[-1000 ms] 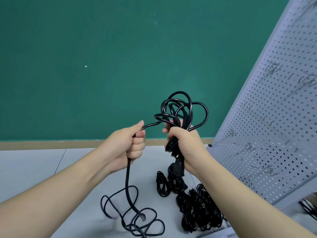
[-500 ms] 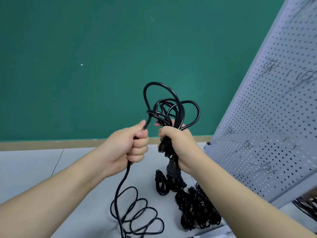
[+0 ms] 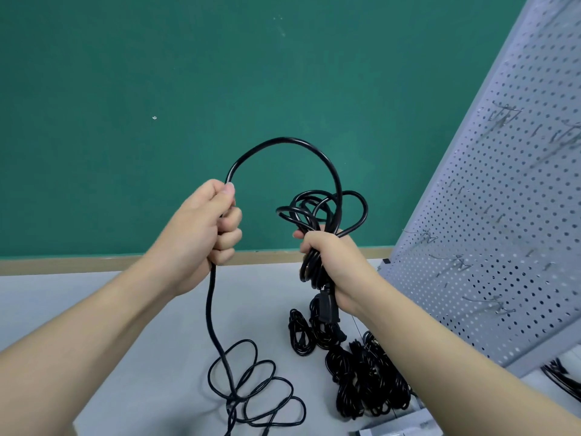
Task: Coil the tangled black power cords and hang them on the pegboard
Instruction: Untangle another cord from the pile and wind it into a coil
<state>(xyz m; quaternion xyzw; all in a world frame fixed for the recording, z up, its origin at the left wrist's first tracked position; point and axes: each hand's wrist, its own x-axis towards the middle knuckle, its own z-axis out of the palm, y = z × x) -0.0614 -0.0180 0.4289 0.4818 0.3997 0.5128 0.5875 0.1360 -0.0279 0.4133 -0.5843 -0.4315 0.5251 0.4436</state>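
Power cord [image 3: 284, 141], black and glossy, held up between two hands in front of a green wall.

Left hand [image 3: 204, 229] has a closed grip on the cord, which drops from the fist to loose loops [image 3: 254, 385] on the grey surface [image 3: 141, 357] and arches over to the right hand [image 3: 333, 262]. That hand's grip is wrapped tight round a bunch of gathered coils [image 3: 320, 209], with a plug [image 3: 327, 309] hanging below the wrist. Bundled cords [image 3: 364, 379] lie on the surface under the right forearm, partly hidden by it. Pegboard [image 3: 503, 215] leans at right, its wire hooks [image 3: 452, 262] blurred. More cord [image 3: 562, 377] shows under its lower edge, cut off by the frame.
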